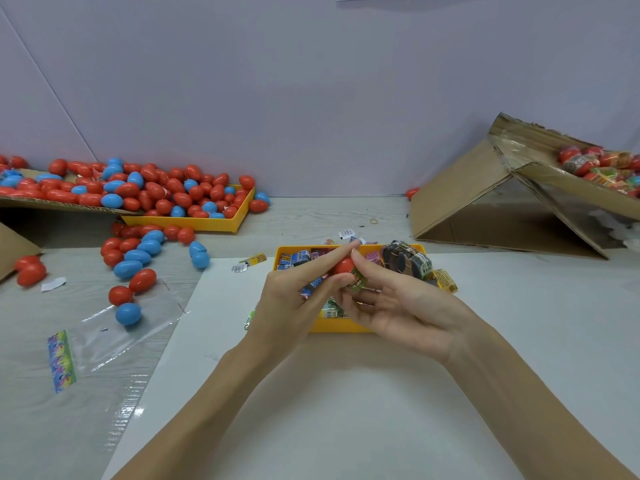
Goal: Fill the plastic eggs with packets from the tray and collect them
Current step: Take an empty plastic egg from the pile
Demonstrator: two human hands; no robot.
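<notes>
Red egg (343, 265) pinched by left hand (294, 303), right hand (391, 303) apparently gripping green packet (356, 284), above yellow tray (337, 326)

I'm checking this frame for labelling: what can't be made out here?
Head view:
- Red egg: fingers of the left hand and right hand hide whether it is closed.
- Packet: print too small.
- Yellow tray: hands cover its middle.
- Cardboard box: cut off by the right edge.
</notes>
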